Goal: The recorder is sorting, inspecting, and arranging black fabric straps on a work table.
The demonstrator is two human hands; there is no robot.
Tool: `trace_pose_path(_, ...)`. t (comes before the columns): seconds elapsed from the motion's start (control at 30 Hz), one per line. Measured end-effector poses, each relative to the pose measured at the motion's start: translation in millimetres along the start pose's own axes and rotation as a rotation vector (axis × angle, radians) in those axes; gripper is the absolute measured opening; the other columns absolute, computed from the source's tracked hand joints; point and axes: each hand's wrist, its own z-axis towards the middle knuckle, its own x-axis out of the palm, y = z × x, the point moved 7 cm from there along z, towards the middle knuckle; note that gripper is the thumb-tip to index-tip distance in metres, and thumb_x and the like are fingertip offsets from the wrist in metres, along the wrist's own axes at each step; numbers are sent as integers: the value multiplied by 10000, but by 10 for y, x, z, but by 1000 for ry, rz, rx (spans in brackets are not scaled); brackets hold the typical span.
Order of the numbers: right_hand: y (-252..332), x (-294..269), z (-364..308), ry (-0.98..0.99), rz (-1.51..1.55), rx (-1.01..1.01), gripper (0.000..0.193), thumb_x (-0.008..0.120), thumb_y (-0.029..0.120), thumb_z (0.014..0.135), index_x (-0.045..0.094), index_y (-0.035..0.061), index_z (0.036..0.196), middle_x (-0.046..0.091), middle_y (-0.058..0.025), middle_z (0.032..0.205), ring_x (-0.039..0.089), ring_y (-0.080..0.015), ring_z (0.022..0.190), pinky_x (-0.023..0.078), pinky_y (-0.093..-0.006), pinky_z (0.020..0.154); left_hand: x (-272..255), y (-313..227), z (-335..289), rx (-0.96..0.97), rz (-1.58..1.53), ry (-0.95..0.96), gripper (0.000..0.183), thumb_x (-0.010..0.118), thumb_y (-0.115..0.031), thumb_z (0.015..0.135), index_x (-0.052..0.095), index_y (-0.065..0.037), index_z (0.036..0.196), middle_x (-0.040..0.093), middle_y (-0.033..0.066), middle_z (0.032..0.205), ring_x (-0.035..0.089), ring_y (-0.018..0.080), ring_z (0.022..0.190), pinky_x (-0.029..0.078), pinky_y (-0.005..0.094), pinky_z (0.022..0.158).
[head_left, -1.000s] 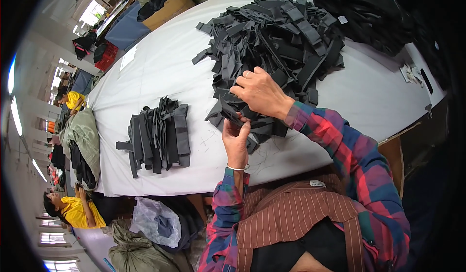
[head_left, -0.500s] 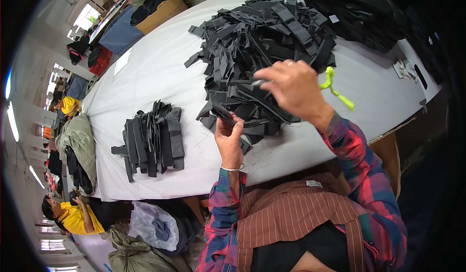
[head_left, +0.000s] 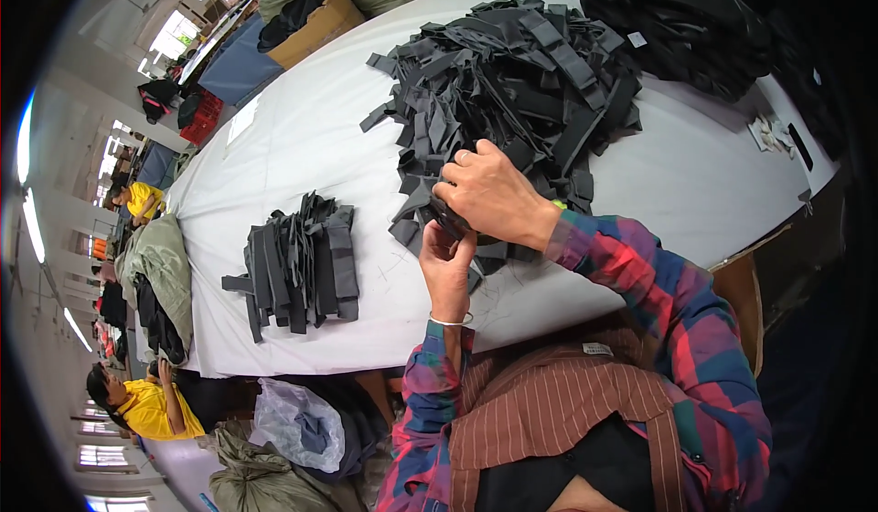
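Note:
My left hand (head_left: 446,270) pinches a dark grey fabric strip (head_left: 445,217) between thumb and fingers, at the near edge of a big heap of similar strips (head_left: 512,82). Right above it, my right hand (head_left: 494,192) is closed, its fingertips meeting the same strip. A small silver-tipped tool showed in that hand half a second ago; its tip is now hidden behind the fingers. A bit of bright yellow-green tie (head_left: 559,205) peeks out by the right wrist. To the left, a smaller bundle of strips (head_left: 306,265) lies roughly lined up on the white table (head_left: 384,329).
Shiny black material (head_left: 677,27) is piled at the far right. White scraps (head_left: 773,135) lie near the right edge. Beyond the table stand a cardboard box (head_left: 315,35) and a red crate (head_left: 201,117). Two people in yellow (head_left: 160,410) are at the left, near a clear plastic bag (head_left: 297,425).
My right hand has swung down and left from over the heap to meet my left hand at the strip. The yellow-green tie, earlier hanging in plain sight, is mostly covered now.

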Motion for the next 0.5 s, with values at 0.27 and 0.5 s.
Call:
trace_pose_path(0.27, -97, -93, -52, 80, -28, 7, 67, 584, 153, 725, 611, 109, 682, 559, -14, 692, 569, -172, 750, 387, -322, 665, -12, -7, -5, -18, -11, -25, 212, 660, -6, 806, 520, -54, 959, 536, -29, 873, 501, 31, 765, 409, 167, 683)
trace_pose_path(0.5, -561, 136, -335, 81, -53, 126, 97, 611, 149, 718, 650, 137, 806, 599, -33, 756, 599, -211, 725, 428, -360, 657, -27, -88, 28, 26, -161, 37, 221, 643, 13, 784, 508, -53, 945, 530, -13, 840, 508, 72, 765, 431, 244, 782)
